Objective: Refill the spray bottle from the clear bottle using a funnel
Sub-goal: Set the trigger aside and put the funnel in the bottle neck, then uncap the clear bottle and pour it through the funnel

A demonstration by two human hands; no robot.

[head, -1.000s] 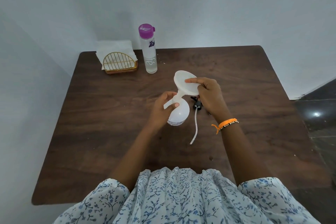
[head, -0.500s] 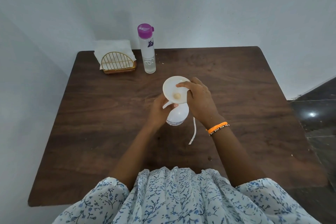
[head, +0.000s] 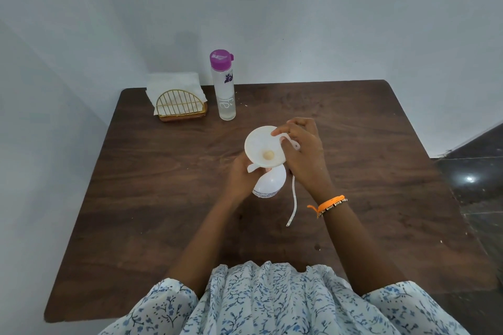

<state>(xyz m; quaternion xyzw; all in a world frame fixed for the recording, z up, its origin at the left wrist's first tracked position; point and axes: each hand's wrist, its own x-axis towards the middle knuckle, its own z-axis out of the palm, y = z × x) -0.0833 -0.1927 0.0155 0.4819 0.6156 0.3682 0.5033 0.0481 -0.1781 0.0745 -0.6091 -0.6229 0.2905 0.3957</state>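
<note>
You have a dark wooden table (head: 152, 198) set against a white wall (head: 299, 13), with a gold wire napkin holder (head: 178, 105) full of white napkins (head: 174, 83) at the table's far left corner, and dark tiled floor (head: 479, 171) beyond its right edge.

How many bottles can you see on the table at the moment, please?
2. The clear bottle with the purple cap stands at the back beside the napkin holder. The spray bottle is at the centre, held by the left hand, with the funnel on top.
</note>
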